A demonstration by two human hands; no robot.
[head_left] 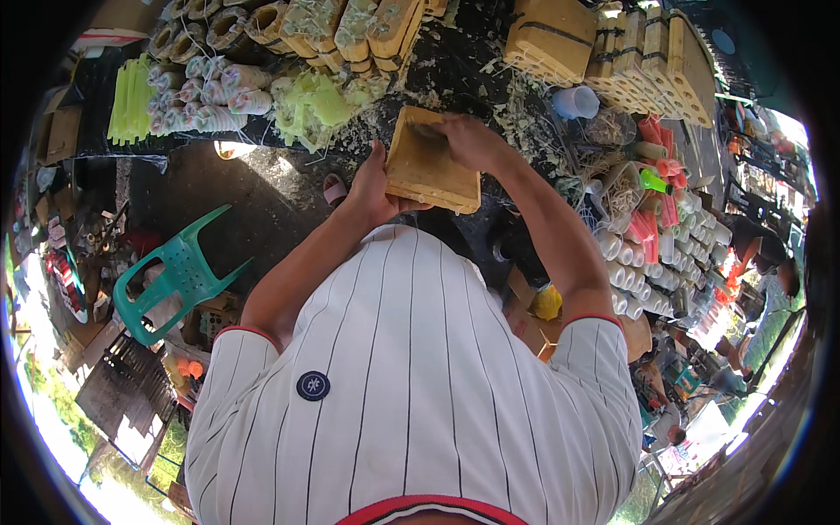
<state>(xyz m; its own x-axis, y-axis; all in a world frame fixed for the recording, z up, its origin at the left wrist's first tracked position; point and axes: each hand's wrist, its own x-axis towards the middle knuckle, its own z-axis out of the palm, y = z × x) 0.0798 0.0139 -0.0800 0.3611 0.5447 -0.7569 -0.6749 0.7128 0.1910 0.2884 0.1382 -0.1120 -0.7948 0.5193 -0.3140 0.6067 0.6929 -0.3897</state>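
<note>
A square, yellowish wooden block [429, 173] is held up in front of my chest, its broad face toward me. My left hand [376, 191] grips its left side and lower corner, with the thumb pointing up along the edge. My right hand [475, 143] is curled at the upper right of the block. A dark, blurred patch [426, 136] lies beside its fingertips on the face; I cannot tell whether it is a held brush or rag, or a stain. Just beyond the block, the black work table [455, 74] is strewn with pale scraps.
Yellow-green scraps [313, 109], yellow-green sticks [131, 101] and wrapped bundles [206, 96] lie at the table's left. Wooden blocks with holes [652, 66] and a translucent cup [575, 102] stand right. Several white rolls [634, 276] are stacked beside me. A green plastic chair [179, 267] is left.
</note>
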